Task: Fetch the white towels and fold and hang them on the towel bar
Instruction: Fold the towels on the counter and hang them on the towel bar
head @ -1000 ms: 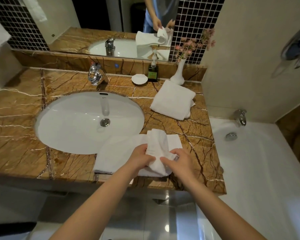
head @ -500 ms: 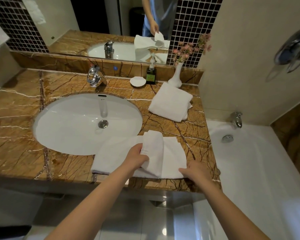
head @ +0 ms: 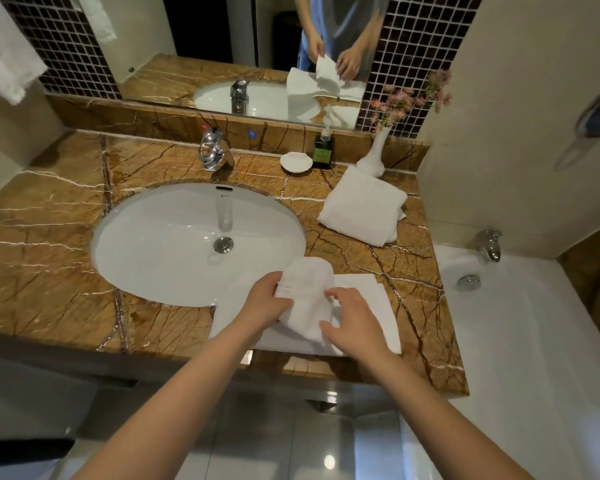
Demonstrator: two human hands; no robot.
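Observation:
A small white towel (head: 309,296) is bunched between both hands, lifted a little above a flat white towel (head: 378,306) that lies at the counter's front edge beside the sink. My left hand (head: 264,303) grips the small towel's left side. My right hand (head: 352,317) holds its right lower part with curled fingers. A folded white towel (head: 361,209) rests at the back right of the counter. Another white towel (head: 4,64) hangs at the upper left; no towel bar is visible.
The brown marble counter (head: 49,237) holds a white oval sink (head: 174,244) with a chrome tap (head: 213,152). A soap dish (head: 296,162), green soap bottle (head: 323,150) and white flower vase (head: 373,157) stand at the back. A white bathtub (head: 534,341) lies to the right.
My right hand left the flat towel's front right edge and came back onto the small towel. The small towel is now more bunched and lifted between both hands.

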